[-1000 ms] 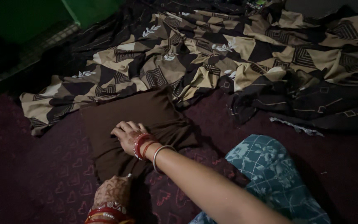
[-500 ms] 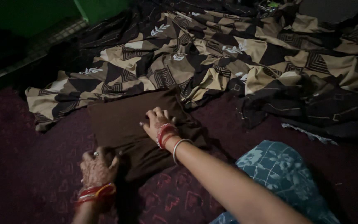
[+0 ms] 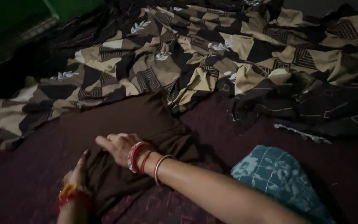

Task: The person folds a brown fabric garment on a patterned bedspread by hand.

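Where the dark maroon bed cover [image 3: 237, 137] with its faint heart pattern spreads across the lower part of the view, we see a dark brown pillow [image 3: 133, 124] lying flat on it, its far edge touching the crumpled sheet beyond. Our right hand [image 3: 119, 147] rests palm down on the near part of the pillow, fingers stretched out toward the left and lying loosely flat, gripping nothing that we can make out; red bangles [image 3: 136, 157] and a thin silver bangle [image 3: 161, 166] circle that wrist. Our left hand [image 3: 77, 174] sits at the pillow's near left edge, fingers pointing up against the brown fabric and touching it, though in this dim light we cannot tell whether they pinch the cloth or only press on it; red and yellow bangles [image 3: 73, 194] ring this wrist too. Behind the pillow, a rumpled sheet [image 3: 212, 62] patterned in beige, brown and black triangles with small white leaf sprigs lies heaped across the bed, reaching from the left edge to the far right. Near the lower right, a knee clad in teal checked fabric with a floral print [image 3: 278, 178] rests on the bed cover, just beside our right forearm. A green wall [image 3: 17, 12] shows in the upper left corner
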